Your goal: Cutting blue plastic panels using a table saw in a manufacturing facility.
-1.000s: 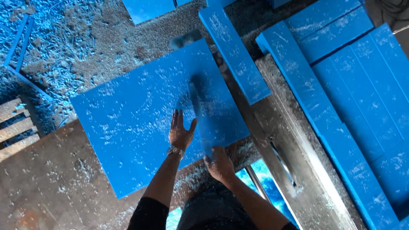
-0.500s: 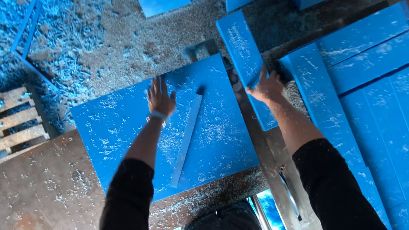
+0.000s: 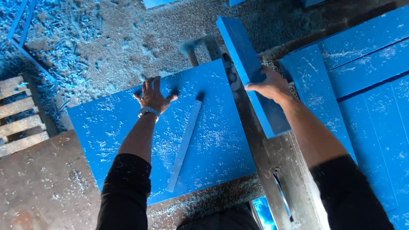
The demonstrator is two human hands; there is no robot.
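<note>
Head view: left hand (image 3: pixel 152 96) lies flat, fingers spread, on the large blue board (image 3: pixel 128 127); a thin grey strip (image 3: pixel 184 145) lies just right of it. Right hand (image 3: pixel 270 85) grasps a narrow blue plank (image 3: pixel 247 59), fingertips hidden behind it; the plank's near end ends beside the forearm

A floor (image 3: pixel 106 42) strewn with blue shavings was seen above; a wooden pallet (image 3: pixel 19 110) lay at left.
</note>
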